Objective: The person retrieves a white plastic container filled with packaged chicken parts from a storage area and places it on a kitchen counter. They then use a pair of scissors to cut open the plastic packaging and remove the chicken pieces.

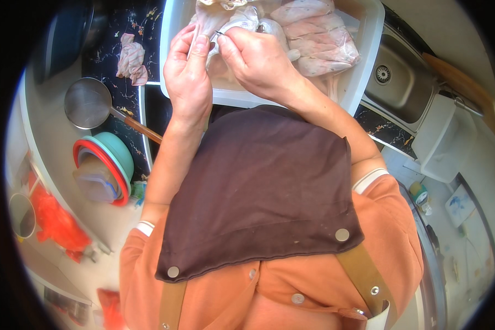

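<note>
A white plastic tub [357, 93] of raw poultry in water stands before me. My left hand [189, 66] grips a pale piece of raw poultry [212, 22] at the tub's near left, thumb on top, with the skin stretched. Close beside it, my right hand [258, 62] is closed around a small metal tool [219, 33], which looks like tweezers. Only the tool's tip shows, at the poultry skin; my fingers hide the rest. Further right in the tub lie several more pieces of raw poultry [319, 39], pinkish and wet.
A crumpled cloth [131, 60] and a wood-handled strainer [88, 103] lie on the dark marbled counter at left, near nested plastic basins [123, 161]. On the right are a steel sink [404, 78], a wooden board [464, 76] and a translucent plastic bin [441, 136].
</note>
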Tool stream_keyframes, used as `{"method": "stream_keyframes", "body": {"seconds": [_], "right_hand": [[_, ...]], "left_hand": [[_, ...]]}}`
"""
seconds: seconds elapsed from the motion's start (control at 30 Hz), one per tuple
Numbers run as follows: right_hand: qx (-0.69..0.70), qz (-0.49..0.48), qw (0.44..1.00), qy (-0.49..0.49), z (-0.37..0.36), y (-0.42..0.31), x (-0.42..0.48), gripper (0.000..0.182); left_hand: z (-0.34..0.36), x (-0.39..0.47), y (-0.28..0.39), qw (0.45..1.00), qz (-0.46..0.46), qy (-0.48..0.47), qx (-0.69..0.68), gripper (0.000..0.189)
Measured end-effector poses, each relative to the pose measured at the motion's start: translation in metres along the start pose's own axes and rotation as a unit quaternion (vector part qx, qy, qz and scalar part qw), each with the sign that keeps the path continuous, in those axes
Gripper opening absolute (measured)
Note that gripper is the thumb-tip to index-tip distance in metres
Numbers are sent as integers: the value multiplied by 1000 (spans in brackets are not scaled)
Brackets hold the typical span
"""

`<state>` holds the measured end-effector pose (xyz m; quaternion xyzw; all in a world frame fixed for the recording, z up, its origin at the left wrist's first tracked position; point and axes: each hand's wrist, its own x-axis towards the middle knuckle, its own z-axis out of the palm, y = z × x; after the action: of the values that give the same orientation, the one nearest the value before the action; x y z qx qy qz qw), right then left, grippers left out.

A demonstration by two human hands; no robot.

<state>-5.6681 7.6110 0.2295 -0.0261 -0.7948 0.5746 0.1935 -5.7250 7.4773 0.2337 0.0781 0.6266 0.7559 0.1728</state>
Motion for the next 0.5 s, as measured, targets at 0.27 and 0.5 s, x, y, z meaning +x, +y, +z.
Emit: {"method": "stream_keyframes", "body": {"seconds": [0.27, 0.5], "right_hand": [[35, 11, 999, 9, 1, -3, -1, 20], [3, 7, 1000, -10, 2, -1, 0, 21]], "left_hand": [[-3, 0, -3, 1000, 10, -1, 15, 26], [-3, -1, -4, 1000, 9, 1, 11, 26]]}}
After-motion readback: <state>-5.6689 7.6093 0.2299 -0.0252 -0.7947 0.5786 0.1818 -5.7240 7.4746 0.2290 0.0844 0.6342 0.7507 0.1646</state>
